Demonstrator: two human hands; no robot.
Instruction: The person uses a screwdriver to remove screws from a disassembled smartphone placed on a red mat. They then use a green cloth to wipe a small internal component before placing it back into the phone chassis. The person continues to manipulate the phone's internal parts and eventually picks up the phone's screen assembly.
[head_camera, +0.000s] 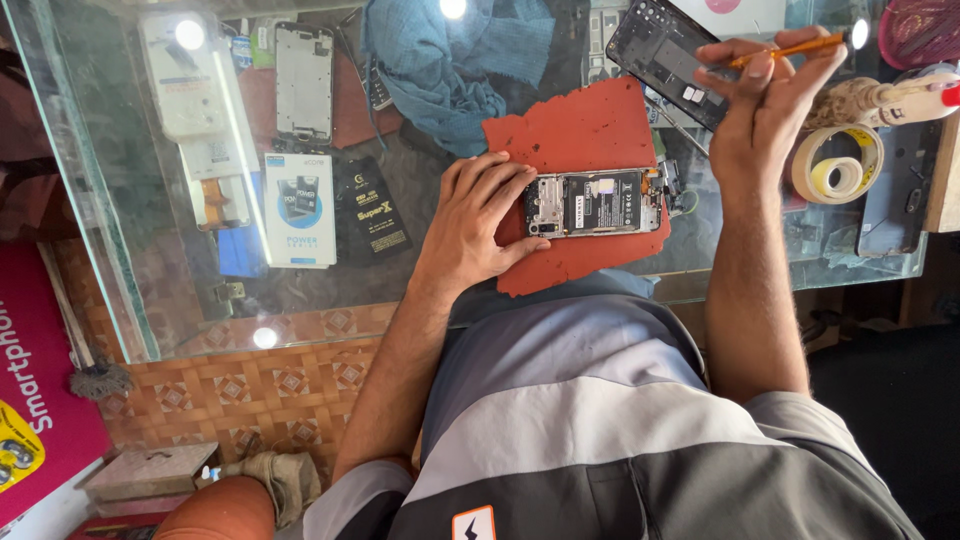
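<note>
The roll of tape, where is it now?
In the head view, the roll of tape lies on the glass table, far right, just beside the right hand.

On my glass desk (120, 250) a crumpled blue cloth (450, 60) lies at the far edge, with a bare silver phone frame (303, 82) to its left; a roll of yellow tape (838, 165) sits off to the right, a pink basket (920, 30) in the far corner beyond it. Under the glass I see a white box with a blue circle (299, 208) just beside a black packet (375, 208); below the desk the floor tiles (270, 385) are orange and patterned, and a magenta box (40, 400) stands at the left.
</note>
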